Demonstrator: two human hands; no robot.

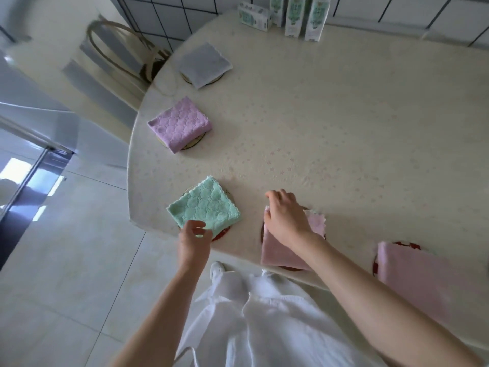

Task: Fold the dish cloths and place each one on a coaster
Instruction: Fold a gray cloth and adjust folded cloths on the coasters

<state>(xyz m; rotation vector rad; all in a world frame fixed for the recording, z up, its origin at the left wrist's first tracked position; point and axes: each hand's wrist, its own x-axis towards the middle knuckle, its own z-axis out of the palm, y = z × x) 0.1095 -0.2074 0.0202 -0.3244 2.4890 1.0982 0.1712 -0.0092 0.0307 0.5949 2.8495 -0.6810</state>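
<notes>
Several folded dish cloths lie on coasters along the table's left and front edge. A grey cloth [204, 64] is farthest, then a purple cloth [180, 123]. A mint green cloth [205, 206] covers a red-rimmed coaster [221, 233]; my left hand [194, 241] hovers at its near corner, fingers curled and apart, holding nothing. My right hand [285, 215] lies on a pink cloth [277, 251] over a dark coaster, fingers gripping its far left corner. Another pink cloth [420, 276] sits at the right on its coaster [404, 245].
Several white and green cartons [293, 15] stand at the far edge of the cream table [330, 128] against a tiled wall. A chair [119, 46] stands at the left. Tiled floor lies below the table's rounded edge.
</notes>
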